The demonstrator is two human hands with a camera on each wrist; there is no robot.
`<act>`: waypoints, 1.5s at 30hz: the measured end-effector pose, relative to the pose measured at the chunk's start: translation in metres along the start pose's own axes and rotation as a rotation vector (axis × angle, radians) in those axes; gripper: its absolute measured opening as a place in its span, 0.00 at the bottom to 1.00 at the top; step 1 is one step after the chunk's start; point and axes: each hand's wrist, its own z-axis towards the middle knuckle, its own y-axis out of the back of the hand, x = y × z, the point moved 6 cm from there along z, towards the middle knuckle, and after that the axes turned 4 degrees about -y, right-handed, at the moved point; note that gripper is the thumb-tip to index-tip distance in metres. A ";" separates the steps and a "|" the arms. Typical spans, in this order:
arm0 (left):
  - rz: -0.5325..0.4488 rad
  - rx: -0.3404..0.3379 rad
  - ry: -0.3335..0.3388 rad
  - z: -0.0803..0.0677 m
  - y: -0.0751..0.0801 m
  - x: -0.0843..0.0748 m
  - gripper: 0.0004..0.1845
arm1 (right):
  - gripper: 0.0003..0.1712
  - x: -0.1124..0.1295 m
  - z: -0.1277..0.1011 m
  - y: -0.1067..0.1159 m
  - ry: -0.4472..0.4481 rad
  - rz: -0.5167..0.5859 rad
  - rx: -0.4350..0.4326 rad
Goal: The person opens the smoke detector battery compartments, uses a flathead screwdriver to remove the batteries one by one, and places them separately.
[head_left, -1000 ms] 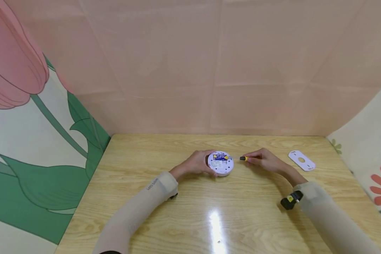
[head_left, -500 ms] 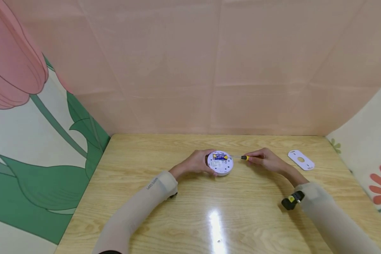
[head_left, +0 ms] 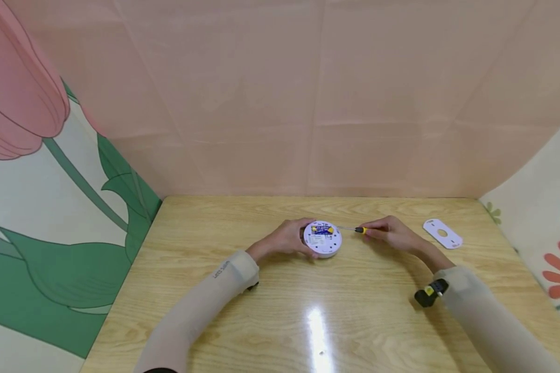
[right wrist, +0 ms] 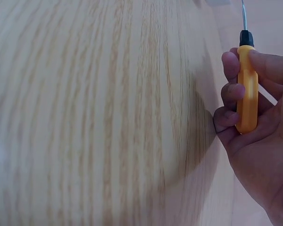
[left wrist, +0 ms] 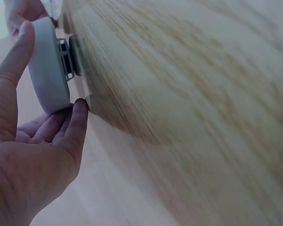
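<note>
A round white device (head_left: 323,240) lies on the wooden table (head_left: 280,311) with its back up, showing a battery (head_left: 323,229) in its compartment. My left hand (head_left: 290,238) grips the device's rim (left wrist: 47,75) with thumb and fingers (left wrist: 78,123). My right hand (head_left: 389,233) holds a small screwdriver (head_left: 360,230) with a yellow handle (right wrist: 247,89). Its thin shaft points left at the battery compartment.
A flat white cover plate (head_left: 442,233) with a round hole lies at the table's right, near the back. Pink panels wall in the table behind, with flower-printed panels left and right. A wrist camera (head_left: 430,293) sits on my right forearm.
Both hands and the device have shifted very slightly toward the back of the table. The grips look the same.
</note>
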 end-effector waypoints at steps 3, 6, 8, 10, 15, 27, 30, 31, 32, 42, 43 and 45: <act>-0.028 0.001 -0.004 -0.001 0.001 0.000 0.57 | 0.17 0.000 -0.001 0.001 -0.009 0.003 -0.002; -0.106 0.001 0.001 -0.004 0.002 0.000 0.54 | 0.17 0.000 -0.001 0.001 -0.007 -0.001 -0.005; -0.144 0.003 0.008 -0.006 0.002 0.000 0.52 | 0.17 0.000 -0.001 0.001 -0.007 -0.004 -0.006; -0.164 0.005 0.015 -0.008 0.003 0.000 0.50 | 0.18 0.000 -0.001 0.001 -0.013 0.001 -0.003; -0.162 0.007 0.029 -0.014 0.008 -0.002 0.47 | 0.19 -0.001 -0.003 0.004 -0.050 0.010 -0.008; -0.144 0.005 0.047 -0.018 0.020 0.004 0.39 | 0.17 0.001 -0.006 0.012 -0.010 -0.050 -0.043; -0.126 0.006 0.039 -0.016 0.026 0.004 0.42 | 0.18 0.003 -0.007 0.016 -0.006 -0.042 -0.042; -0.129 0.008 0.033 -0.016 0.028 0.003 0.44 | 0.18 0.004 -0.008 0.017 -0.006 -0.036 -0.041; -0.133 0.012 0.024 -0.015 0.029 0.003 0.46 | 0.18 0.005 -0.008 0.017 -0.003 -0.028 -0.038; -0.137 0.176 -0.104 0.000 0.024 -0.002 0.62 | 0.17 0.004 -0.008 0.020 0.048 -0.036 -0.030; -0.123 0.178 -0.105 0.002 0.023 -0.002 0.62 | 0.17 0.004 -0.007 0.020 0.047 -0.035 -0.031; -0.103 0.181 -0.103 0.006 0.022 -0.002 0.63 | 0.17 0.004 -0.007 0.020 0.043 -0.027 -0.026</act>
